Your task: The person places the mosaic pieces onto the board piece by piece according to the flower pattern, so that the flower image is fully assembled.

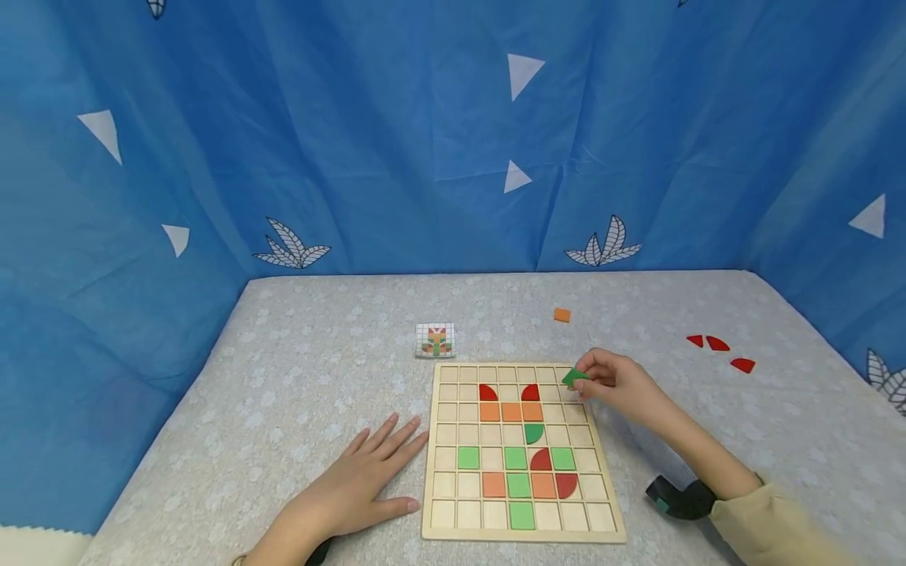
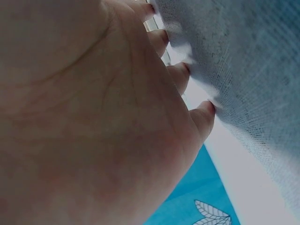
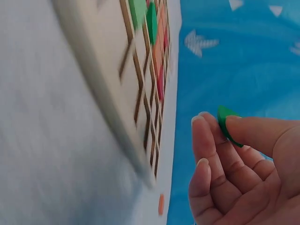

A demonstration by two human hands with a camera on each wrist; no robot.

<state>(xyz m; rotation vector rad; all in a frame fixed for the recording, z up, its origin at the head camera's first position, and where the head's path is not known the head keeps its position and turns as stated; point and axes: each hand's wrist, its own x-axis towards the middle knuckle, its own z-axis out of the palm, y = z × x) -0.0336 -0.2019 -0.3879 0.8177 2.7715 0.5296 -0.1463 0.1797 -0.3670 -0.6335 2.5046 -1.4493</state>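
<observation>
Curtained tabletop booth, blue leaf-patterned drapes (image 1: 425,118) on 3 sides, floral tablecloth (image 1: 318,354)

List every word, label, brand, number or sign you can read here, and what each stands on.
No readable text in any view.
Pattern card: a small coloured grid design; any fine print is too small to read.
Wooden board and green piece in the right hand: no lettering visible.
Blue curtain: leaves and triangles, no words.
Black wrist device: no legible marking.
</observation>
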